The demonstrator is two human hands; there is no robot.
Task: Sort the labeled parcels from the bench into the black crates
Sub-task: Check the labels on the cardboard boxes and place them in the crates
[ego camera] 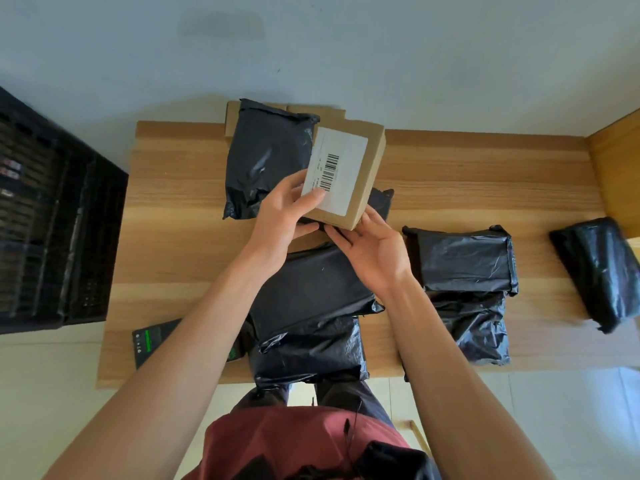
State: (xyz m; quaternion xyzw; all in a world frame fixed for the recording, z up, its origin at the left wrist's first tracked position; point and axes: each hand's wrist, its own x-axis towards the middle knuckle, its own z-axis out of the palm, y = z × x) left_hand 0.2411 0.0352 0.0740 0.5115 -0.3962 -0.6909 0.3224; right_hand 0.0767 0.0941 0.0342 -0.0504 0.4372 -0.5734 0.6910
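A brown cardboard box (360, 188) with a white barcode label is lifted above the middle of the wooden bench (485, 174), its label facing me. My left hand (287, 213) grips its near left corner, thumb on the label. My right hand (370, 251) touches the box's lower edge from underneath with spread fingers. Several black plastic parcels lie on the bench: one behind the box (266, 157), one under my forearms (308, 289), one at the near edge (311, 351). The black crates (52, 220) stand at the left, beside the bench.
More black parcels lie stacked right of my hands (464, 258) (481, 327), and another near the bench's right end (599, 268). More cardboard boxes (232, 116) sit at the far edge. A dark device with green lights (149, 341) rests at the near left corner.
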